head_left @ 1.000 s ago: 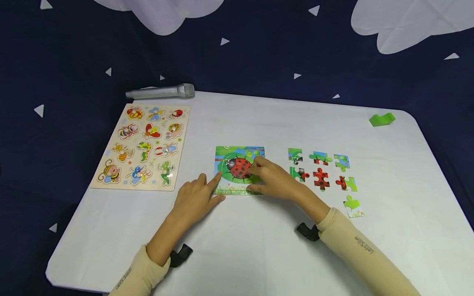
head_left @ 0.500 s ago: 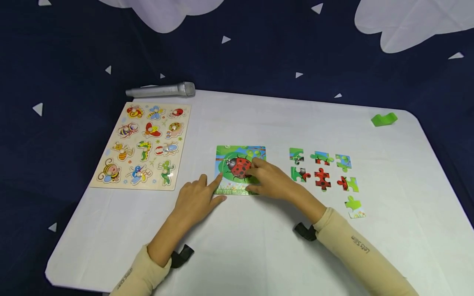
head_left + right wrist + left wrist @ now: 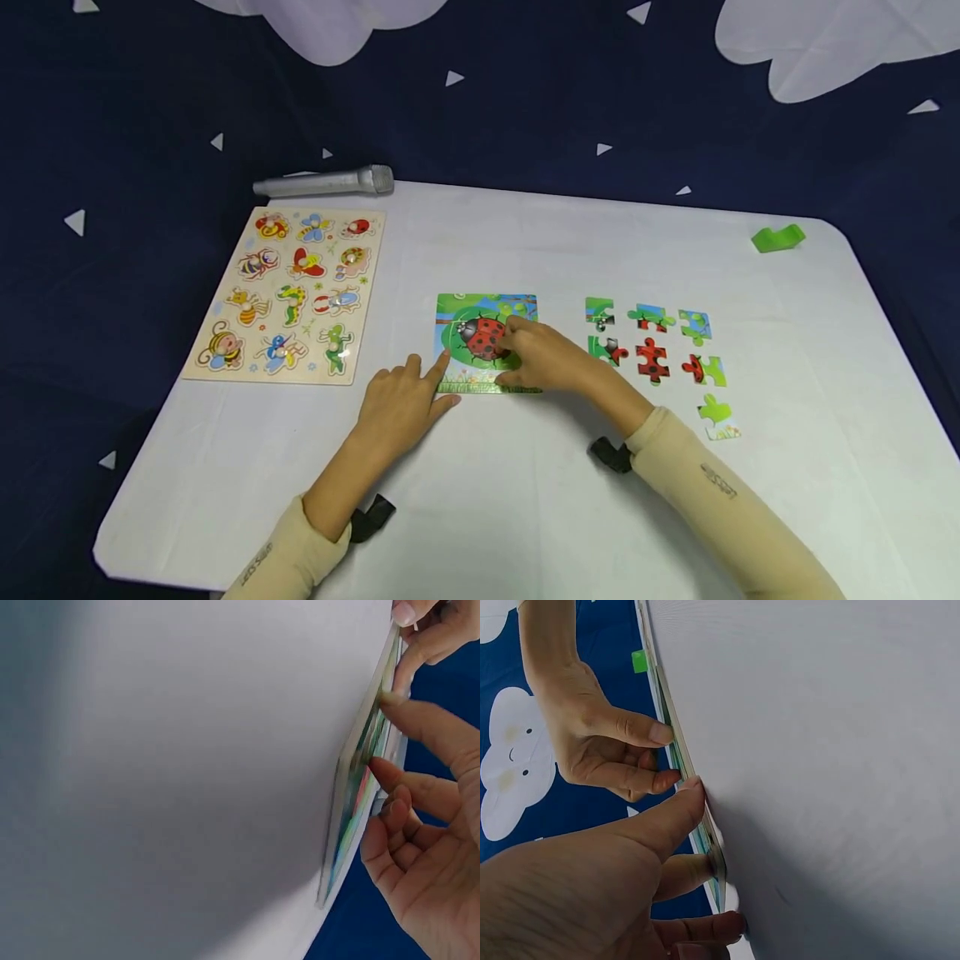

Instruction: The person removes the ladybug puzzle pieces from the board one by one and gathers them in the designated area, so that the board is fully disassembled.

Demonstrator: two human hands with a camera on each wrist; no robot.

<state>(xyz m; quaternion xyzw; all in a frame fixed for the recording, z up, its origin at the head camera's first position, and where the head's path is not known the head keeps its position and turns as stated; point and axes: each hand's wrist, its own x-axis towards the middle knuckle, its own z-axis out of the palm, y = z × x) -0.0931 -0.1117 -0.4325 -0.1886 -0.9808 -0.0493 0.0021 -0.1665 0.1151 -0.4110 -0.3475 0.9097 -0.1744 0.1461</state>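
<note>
A ladybug jigsaw puzzle board lies flat on the table in front of the person. The left hand touches its left edge with the index fingertip, while the thumb lies on the table just below the near corner. Over the board's right part, the right hand presses its thumb and index fingertips on the picture, a gap between them. In the right wrist view, the right hand's other fingers are curled; no loose piece shows in its fingers. Several loose puzzle pieces lie to the right of the board.
On the left lies a wooden peg puzzle with insect figures. Behind it is a silver microphone at the table's back edge. A green block sits near the far right corner. Behind the table hangs a dark blue cloth.
The right wrist and forearm have shifted slightly left and away from the person, with the fingertips staying on the board. The left hand stays nearly still. The loose pieces have not moved.
</note>
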